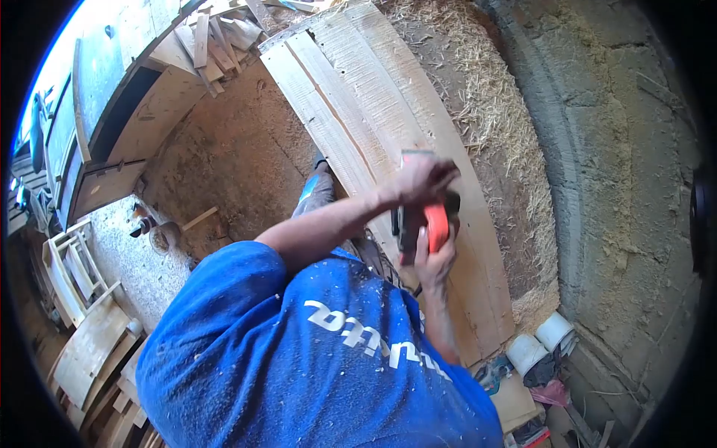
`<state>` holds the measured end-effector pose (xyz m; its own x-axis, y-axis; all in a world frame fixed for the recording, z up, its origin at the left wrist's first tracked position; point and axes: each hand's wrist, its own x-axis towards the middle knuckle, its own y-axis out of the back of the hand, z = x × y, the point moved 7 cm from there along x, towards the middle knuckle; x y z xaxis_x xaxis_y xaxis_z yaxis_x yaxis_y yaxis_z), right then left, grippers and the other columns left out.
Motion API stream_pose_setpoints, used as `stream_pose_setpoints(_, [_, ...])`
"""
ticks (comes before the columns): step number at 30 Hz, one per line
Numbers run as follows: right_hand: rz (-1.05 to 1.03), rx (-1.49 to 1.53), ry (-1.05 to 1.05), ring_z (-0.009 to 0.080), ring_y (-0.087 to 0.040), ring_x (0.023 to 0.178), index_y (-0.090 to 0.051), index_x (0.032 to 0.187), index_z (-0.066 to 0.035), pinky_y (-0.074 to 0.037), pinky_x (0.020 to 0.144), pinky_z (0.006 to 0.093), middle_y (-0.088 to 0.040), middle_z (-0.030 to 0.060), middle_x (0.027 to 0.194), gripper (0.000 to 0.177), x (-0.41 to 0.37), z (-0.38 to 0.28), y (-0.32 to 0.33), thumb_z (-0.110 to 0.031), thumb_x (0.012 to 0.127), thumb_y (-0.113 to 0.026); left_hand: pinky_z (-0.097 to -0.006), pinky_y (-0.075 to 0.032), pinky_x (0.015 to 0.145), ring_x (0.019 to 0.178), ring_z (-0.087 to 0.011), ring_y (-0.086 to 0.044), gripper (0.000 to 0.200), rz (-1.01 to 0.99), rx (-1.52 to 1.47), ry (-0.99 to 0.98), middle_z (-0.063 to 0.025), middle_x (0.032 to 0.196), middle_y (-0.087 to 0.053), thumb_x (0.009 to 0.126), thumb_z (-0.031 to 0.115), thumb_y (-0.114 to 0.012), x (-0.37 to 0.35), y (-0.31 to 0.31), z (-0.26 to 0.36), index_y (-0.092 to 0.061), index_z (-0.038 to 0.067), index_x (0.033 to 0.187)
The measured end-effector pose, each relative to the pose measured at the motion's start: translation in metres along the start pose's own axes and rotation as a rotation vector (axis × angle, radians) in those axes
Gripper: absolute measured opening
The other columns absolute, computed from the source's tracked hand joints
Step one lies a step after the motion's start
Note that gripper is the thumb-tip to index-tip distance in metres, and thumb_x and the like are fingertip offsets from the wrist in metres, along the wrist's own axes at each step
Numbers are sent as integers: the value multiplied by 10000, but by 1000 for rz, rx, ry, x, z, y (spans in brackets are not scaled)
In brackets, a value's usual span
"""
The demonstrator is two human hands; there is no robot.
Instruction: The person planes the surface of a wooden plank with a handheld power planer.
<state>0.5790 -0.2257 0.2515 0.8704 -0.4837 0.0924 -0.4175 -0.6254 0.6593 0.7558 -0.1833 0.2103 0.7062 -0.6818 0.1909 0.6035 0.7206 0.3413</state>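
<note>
A power planer [409, 231] with a dark body and an orange-red handle rests on a wide pale wooden panel [373, 89]. My right hand [439, 257] is closed around the orange handle. My left hand [422, 179], blurred by motion, curls over the other end of the tool, where a dark part shows beside the fingers. The planer's underside is hidden. Boards lie side by side in the panel, with a narrow dark gap running along its left part and rough marks across the surface.
Wood shavings [485, 112] cover the ground between panel and wall [612, 187]. White buckets [526, 352] stand near the panel's lower end. Stacked offcuts [213, 48], a wooden frame [75, 272] and a cabinet-like piece [149, 112] are at left. A foot [320, 160] stands beside the panel.
</note>
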Motion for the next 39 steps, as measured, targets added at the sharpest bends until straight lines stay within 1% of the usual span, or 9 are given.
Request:
stream_pose_setpoints(4, [-76,2,-178,405,-701,891,-614,1177,22,-539,791,465,-694,224,959,362,-44,20,23,-223,929,-712,-438,-536,647,692,-364,-682,260,-92,-49,33,-176,777,-708,969,325,-696,-13,-39,22,-748,71,950])
stream_pose_setpoints(8, [-101,30,-163,401,-694,877,-615,1169,22,-535,783,466,-685,219,948,361,-22,17,12,-237,932,-702,-403,-554,701,787,-302,-717,268,-804,-96,-255,-159,881,-743,983,299,-665,16,-52,14,-742,50,1042])
stream_pose_setpoints(11, [-61,45,-23,406,-684,850,-604,1203,31,-536,776,465,-677,220,928,385,32,-1,-6,-238,943,-692,-363,-551,868,959,-186,-699,273,-314,-370,259,-90,1013,-759,996,173,-624,37,40,-11,-675,44,1232])
stream_pose_setpoints(12, [-111,61,-5,410,-676,887,-596,1225,37,-531,804,466,-672,229,958,401,51,-2,-16,-237,946,-688,-376,-538,890,988,-163,-670,296,16,-248,117,-126,1104,-755,1011,177,-591,41,75,-54,-676,85,1280])
stream_pose_setpoints(15, [-115,125,122,428,-607,1094,-594,1258,37,-477,954,478,-638,259,1143,410,110,-30,-42,-215,943,-669,-422,-519,942,1068,-374,-668,263,853,277,290,-192,1157,-714,1047,128,-497,-7,219,-110,-639,57,1257])
stream_pose_setpoints(17, [-122,116,272,433,-609,1074,-610,1248,22,-481,946,481,-651,250,1158,389,150,-53,-60,-208,938,-665,-509,-253,1235,1482,-374,-376,468,747,872,438,-201,1542,-479,1059,287,-473,-23,253,-137,-510,28,1447])
stream_pose_setpoints(20, [-122,151,284,451,-648,1004,-641,1220,11,-501,914,498,-695,258,1086,393,208,-78,-93,-231,913,-677,-536,-111,1276,1549,-364,-262,561,711,1084,461,-197,1629,-368,1052,331,-456,-27,250,-165,-458,-6,1500])
stream_pose_setpoints(30, [-197,135,412,463,-720,905,-615,1186,23,-592,792,510,-714,299,979,452,380,-160,-220,-333,912,-676,-507,-149,1275,1552,-313,-275,543,685,1081,527,-160,1628,-389,1058,303,-435,-28,253,-166,-439,37,1531])
stream_pose_setpoints(39, [-216,11,474,460,-721,892,-608,1217,-16,-591,792,507,-719,290,985,435,358,-146,-196,-345,938,-660,-500,-140,1278,1552,-308,-278,545,697,1052,508,-157,1629,-389,1057,305,-425,-29,254,-168,-439,40,1534])
